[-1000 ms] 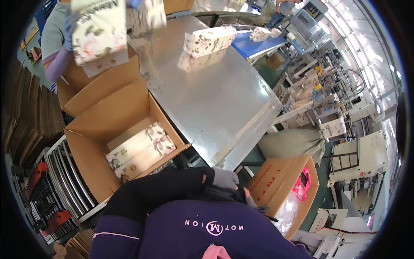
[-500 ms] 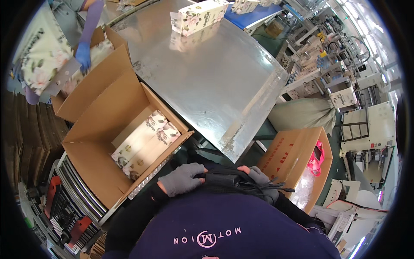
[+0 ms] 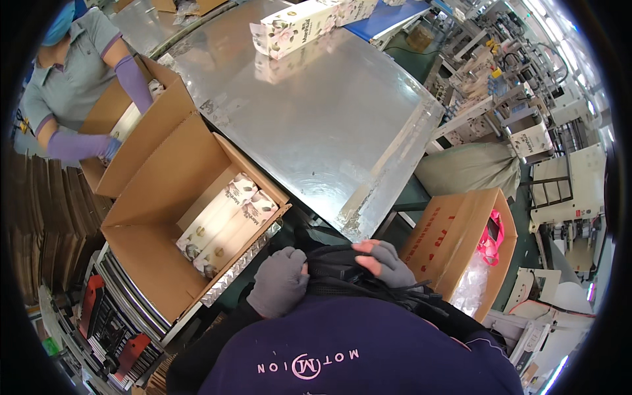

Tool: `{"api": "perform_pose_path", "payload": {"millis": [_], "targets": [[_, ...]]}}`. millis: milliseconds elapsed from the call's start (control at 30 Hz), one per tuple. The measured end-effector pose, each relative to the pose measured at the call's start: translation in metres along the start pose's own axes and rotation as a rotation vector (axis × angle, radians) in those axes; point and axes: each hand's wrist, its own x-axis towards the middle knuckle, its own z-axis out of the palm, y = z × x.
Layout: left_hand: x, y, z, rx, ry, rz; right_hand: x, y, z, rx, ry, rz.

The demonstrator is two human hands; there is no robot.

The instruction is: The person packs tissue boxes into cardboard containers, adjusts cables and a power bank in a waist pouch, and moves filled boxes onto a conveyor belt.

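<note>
At my waist lies a black pouch (image 3: pixel 332 266) with dark cables (image 3: pixel 411 296) trailing from its right side. My left hand (image 3: pixel 280 282), in a grey glove with a bare thumb tip, is closed in a fist against the pouch's left edge; what its fingers hold, if anything, is hidden. Over the pouch's right side, my right hand (image 3: pixel 388 263) has its bare fingertips and thumb apart, with nothing visible between them. To the left of my hands stands an open carton (image 3: pixel 141 260) with floral-printed packs (image 3: pixel 230 227) inside.
A metal table (image 3: pixel 309 131) stretches ahead, bearing floral packs (image 3: pixel 296 29) near a blue conveyor (image 3: pixel 388 23). On the right sits a carton (image 3: pixel 434 243) of clear plastic. A co-worker (image 3: pixel 79 72) in purple sleeves reaches into another carton (image 3: pixel 161 99). Rollers (image 3: pixel 131 289) run under the near carton.
My left hand has curled into a fist, and my right hand has lifted with its fingers spreading. The co-worker's floral pack has gone from their hands; their arms now reach into the carton.
</note>
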Motion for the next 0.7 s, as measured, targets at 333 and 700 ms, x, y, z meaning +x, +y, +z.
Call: {"api": "perform_pose_path", "payload": {"millis": [333,700], "targets": [[0.005,0.022,0.012,0.256,0.095,0.183,0.014,-0.021,0.0,-0.566,-0.312,-0.226],[0.013,0.027,0.016,0.122,0.154,0.156,0.025,-0.021,-0.007,-0.648,-0.247,-0.285]]}}
